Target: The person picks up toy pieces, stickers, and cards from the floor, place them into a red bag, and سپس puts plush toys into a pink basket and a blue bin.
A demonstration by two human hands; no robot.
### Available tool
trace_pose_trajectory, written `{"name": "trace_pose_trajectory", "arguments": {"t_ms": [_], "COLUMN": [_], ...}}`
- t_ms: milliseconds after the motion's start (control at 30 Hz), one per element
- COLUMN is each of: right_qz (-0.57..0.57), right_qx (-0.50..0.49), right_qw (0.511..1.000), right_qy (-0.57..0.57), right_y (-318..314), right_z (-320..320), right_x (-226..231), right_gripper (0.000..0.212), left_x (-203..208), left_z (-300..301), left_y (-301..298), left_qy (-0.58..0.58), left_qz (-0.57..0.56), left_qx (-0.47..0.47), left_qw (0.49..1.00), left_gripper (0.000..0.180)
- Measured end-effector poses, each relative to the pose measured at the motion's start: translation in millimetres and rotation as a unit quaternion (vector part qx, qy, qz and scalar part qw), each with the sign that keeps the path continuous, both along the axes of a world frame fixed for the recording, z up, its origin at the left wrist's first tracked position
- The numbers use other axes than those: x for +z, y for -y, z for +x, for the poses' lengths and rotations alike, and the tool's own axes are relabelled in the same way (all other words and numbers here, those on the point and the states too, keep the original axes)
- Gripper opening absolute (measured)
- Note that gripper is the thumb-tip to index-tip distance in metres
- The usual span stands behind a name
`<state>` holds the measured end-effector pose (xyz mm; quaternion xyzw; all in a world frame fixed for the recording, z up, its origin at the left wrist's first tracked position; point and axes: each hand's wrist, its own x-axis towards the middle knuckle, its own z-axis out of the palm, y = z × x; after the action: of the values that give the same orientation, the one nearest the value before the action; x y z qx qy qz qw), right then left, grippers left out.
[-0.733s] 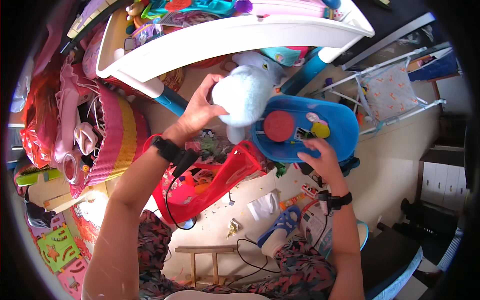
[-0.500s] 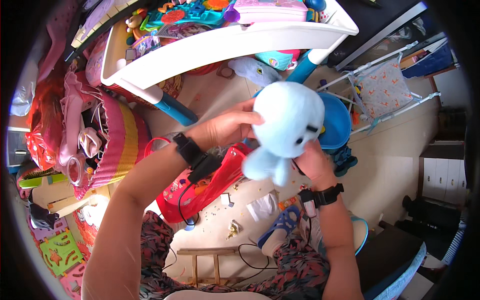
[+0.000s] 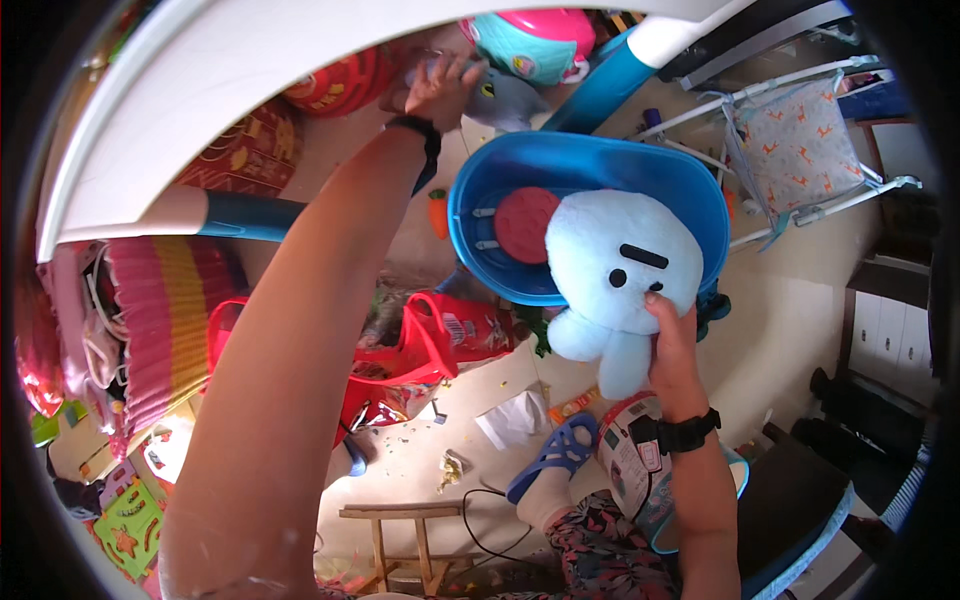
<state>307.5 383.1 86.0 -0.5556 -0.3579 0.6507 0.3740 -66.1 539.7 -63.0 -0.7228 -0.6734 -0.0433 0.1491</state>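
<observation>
Now the right hand (image 3: pixel 672 345) grips the pale blue plush toy (image 3: pixel 615 275) from below, right of centre, holding it just above the blue tub (image 3: pixel 590 175); it is not set down yet. Up top, the left hand (image 3: pixel 435 90) stretches under the white table (image 3: pixel 230 100), fingers closing around a grey plush toy (image 3: pixel 505 100) that has not been lifted clear.

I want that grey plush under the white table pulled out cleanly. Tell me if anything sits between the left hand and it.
Nothing visible does. The left hand already touches the grey plush toy beneath the white table, fingers on its near side. A pink-and-teal toy sits right behind the plush. The right hand holds a pale blue plush.
</observation>
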Motion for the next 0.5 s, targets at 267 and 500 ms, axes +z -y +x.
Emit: {"name": "trace_pose_trajectory", "arguments": {"t_ms": [267,500], "right_qz": [-0.006,-0.018], "right_qx": [0.009,0.091], "right_qw": [1.0,0.995], "right_qy": [-0.027,-0.02], "right_y": [-5.1,-6.4], "right_z": [-7.2,1.5], "right_x": [-0.9,-15.4], "right_gripper": [0.058,0.051], "left_x": [-26.8,102.7], "left_z": [-10.6,-7.6], "left_y": [8.5,111.9], "left_qy": [0.004,0.218], "left_qz": [-0.154,-0.117], "left_qx": [-0.018,0.234], "left_qw": [0.988,0.94], "left_gripper": [0.03,0.055]}}
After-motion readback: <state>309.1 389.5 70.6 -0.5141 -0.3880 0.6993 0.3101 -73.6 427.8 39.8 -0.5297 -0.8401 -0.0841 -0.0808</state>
